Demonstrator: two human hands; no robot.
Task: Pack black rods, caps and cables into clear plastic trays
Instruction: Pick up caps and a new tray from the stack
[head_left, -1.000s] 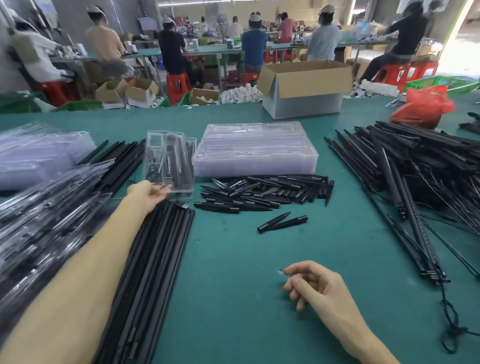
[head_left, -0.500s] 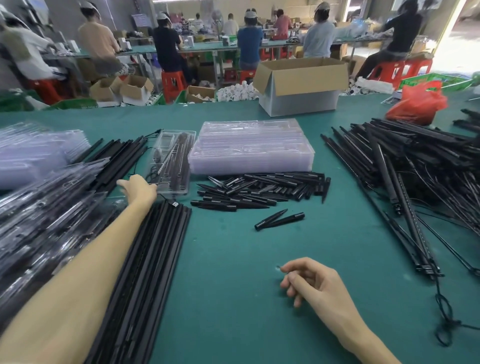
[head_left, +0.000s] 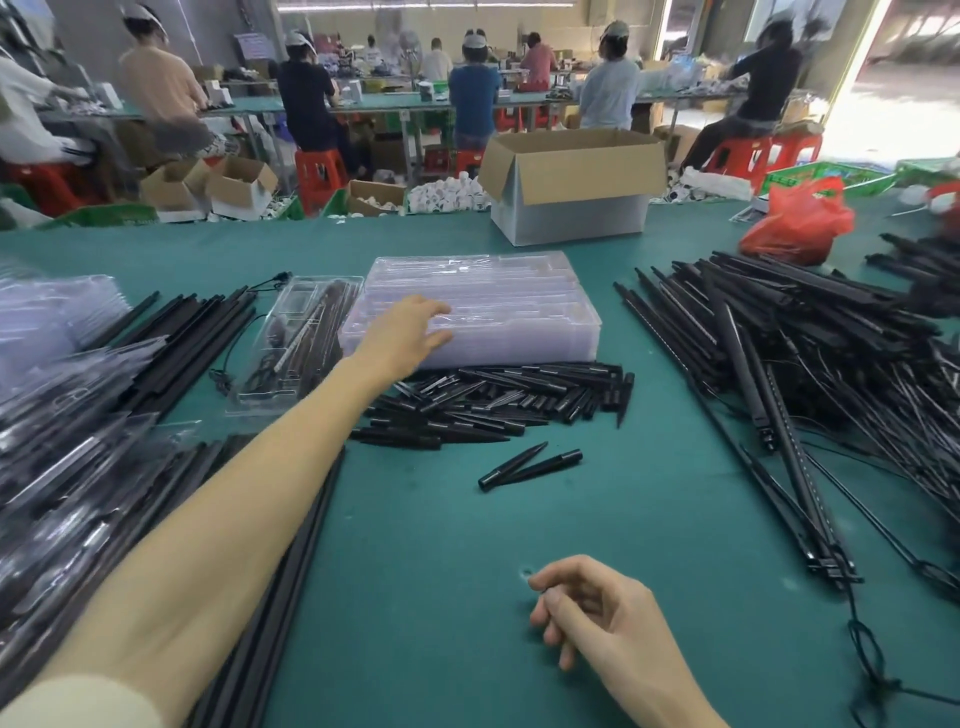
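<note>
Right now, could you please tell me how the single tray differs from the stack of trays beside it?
The single tray holds dark rods and a cable; the stack of trays looks empty. The single tray is one layer; the stack of trays is many layers high. The left hand reaches over the stack of trays, not the single tray. Both are clear plastic on the green table.

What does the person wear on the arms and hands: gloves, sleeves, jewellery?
No gloves, rings or watch show on the left hand or the right hand. A pale cream fabric sleeve covers the upper left arm; the forearm below it is uncovered. The right forearm shows no sleeve in view.
</note>
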